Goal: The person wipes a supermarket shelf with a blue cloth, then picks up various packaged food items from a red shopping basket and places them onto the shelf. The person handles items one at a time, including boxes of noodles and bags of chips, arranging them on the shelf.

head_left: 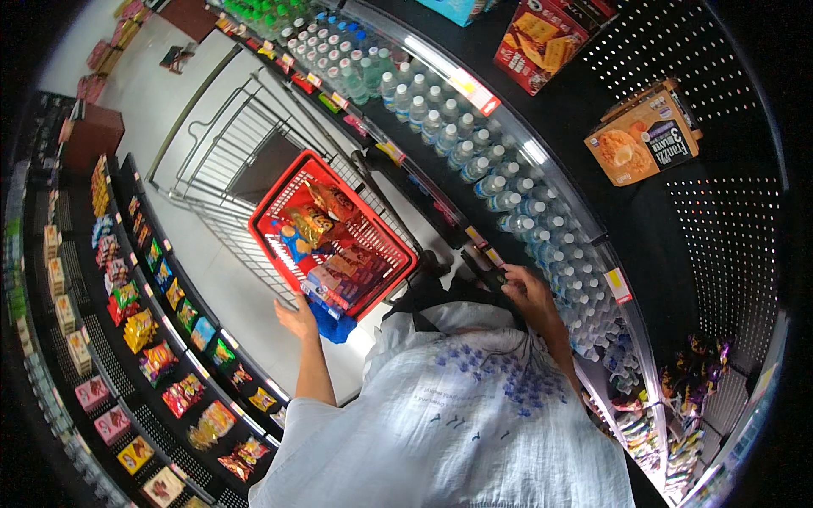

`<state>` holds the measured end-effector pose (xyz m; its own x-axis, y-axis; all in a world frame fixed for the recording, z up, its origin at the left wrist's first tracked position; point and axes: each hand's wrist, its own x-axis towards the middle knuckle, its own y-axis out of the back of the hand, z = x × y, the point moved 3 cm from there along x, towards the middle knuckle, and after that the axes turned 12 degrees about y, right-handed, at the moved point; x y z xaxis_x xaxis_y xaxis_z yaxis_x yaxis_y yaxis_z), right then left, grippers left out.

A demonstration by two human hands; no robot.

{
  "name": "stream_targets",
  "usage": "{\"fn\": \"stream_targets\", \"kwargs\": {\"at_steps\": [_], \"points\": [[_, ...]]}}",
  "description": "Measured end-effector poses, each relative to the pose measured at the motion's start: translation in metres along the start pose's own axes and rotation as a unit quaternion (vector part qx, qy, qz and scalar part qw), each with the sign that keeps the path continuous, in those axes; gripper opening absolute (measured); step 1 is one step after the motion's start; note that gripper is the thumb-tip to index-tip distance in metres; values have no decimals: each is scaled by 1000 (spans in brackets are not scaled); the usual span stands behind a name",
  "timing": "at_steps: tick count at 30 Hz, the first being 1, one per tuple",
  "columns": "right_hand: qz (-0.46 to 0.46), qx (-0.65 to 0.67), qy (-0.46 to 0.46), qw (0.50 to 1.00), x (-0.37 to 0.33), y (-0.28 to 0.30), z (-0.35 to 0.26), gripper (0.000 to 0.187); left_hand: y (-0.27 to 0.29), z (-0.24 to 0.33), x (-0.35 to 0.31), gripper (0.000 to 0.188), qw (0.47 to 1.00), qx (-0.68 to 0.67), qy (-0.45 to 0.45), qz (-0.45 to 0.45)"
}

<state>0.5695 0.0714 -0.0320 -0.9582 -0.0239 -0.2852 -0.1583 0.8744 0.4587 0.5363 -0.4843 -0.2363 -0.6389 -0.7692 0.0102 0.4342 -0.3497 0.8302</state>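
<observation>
Your left hand (pixel 296 320) is spread loosely beside the red basket's (pixel 279 188) near-left edge; your right hand (pixel 528 292) curls by the shelf (pixel 477 239) edge, its grip unclear. The basket sits in the cart (pixel 269 169), boxes (pixel 345 273) along its near edge; the blue bundle (pixel 334 326) below that edge could snag if the basket were dragged.

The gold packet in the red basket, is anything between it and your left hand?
Yes: the rim of the red basket, near the left hand, then a blue packet inside, before the gold packet.
</observation>
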Motion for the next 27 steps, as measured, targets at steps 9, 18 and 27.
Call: {"fn": "stream_targets", "kwargs": {"at_steps": [9,18,27], "points": [[-52,-11,45,998,19,-8,10,44,11,-80,-32,62,966,29,141,-213],[-64,-13,81,995,17,-9,20,42,35,-85,-22,52,963,189,55,-185],[-54,8,108,993,23,-12,12,44,92,140,-24,30,918,-203,58,-335]]}}
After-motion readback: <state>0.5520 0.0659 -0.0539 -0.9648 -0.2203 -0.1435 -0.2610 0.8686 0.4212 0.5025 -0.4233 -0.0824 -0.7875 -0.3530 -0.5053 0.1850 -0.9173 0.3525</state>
